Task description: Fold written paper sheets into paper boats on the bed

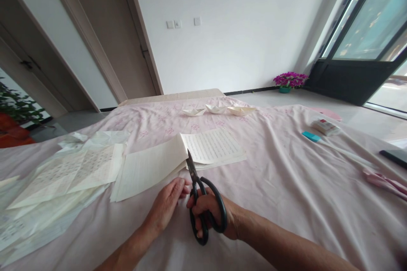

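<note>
Black-handled scissors [192, 169] are in my right hand [208, 204], its fingers wrapped through the large loops. The blades look nearly closed and point away from me, with the tip at the middle fold of an open stack of printed sheets [213, 146]. A pale left-hand leaf [152, 163] of that stack is raised slightly near the fold. Just below the fold, beside the scissors, my left hand [168, 201] has its fingers curled together. Whether anything is between those fingers is hidden.
Creased printed papers [70, 173] lie in a loose pile at the left. Several folded paper boats [241, 111] sit toward the far end of the pink cloth [270, 169]. To the right are a blue object [311, 136], a small white pack [326, 127] and pink fabric [386, 184].
</note>
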Demonstrator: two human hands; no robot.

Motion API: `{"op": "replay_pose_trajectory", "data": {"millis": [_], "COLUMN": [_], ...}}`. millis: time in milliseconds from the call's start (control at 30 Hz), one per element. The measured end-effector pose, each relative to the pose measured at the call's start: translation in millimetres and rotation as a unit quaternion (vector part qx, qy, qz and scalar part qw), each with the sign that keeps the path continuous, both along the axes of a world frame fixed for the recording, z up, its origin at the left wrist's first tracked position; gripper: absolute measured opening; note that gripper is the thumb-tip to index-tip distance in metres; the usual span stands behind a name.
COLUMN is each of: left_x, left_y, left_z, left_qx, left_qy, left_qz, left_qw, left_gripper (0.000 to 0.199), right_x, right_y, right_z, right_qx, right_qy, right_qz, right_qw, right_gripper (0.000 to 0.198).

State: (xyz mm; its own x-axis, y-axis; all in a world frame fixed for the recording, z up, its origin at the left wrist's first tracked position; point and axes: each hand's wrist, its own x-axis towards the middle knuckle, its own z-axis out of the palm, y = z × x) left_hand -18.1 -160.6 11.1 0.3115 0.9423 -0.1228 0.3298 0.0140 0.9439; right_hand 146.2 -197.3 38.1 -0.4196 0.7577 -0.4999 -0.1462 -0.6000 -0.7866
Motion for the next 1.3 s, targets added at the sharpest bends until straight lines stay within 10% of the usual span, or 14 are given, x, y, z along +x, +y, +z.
{"op": "replay_pose_trajectory", "data": {"millis": [100,233,433,667,867,1133,1300], "left_x": [14,34,64,73,59,67,75], "left_y": [-7,0,23,40,50,57,51], "left_z": [10.7,28.5,47.7,74.4,83.5,50.8,42.1], "left_qx": [-0.148,-0.288,-0.254,-0.273,-0.253,-0.266,-0.285], "left_qy": [-0.187,-0.413,-0.579,-0.659,-0.66,-0.553,-0.562], "left_qz": [-0.042,-0.106,-0.077,0.084,0.148,0.24,0.178], "left_qw": [0.97,0.858,0.771,0.696,0.691,0.752,0.756], "left_gripper": [0.052,0.064,0.091,0.048,0.039,0.015,0.022], "right_x": [3,5,5,7,4,-6,-7], "right_y": [-2,-6,-13,-18,-24,-24,-24], "right_z": [14,31,40,61,48,-5,-13], "right_qx": [0.043,0.076,0.103,0.15,0.108,0.055,0.057], "right_qy": [0.011,0.031,0.096,0.148,0.153,0.215,0.255], "right_qz": [-0.007,-0.014,-0.025,-0.049,-0.041,-0.075,-0.078], "right_qw": [0.999,0.997,0.99,0.976,0.981,0.972,0.962], "right_gripper": [0.026,0.022,0.031,0.031,0.034,0.031,0.036]}}
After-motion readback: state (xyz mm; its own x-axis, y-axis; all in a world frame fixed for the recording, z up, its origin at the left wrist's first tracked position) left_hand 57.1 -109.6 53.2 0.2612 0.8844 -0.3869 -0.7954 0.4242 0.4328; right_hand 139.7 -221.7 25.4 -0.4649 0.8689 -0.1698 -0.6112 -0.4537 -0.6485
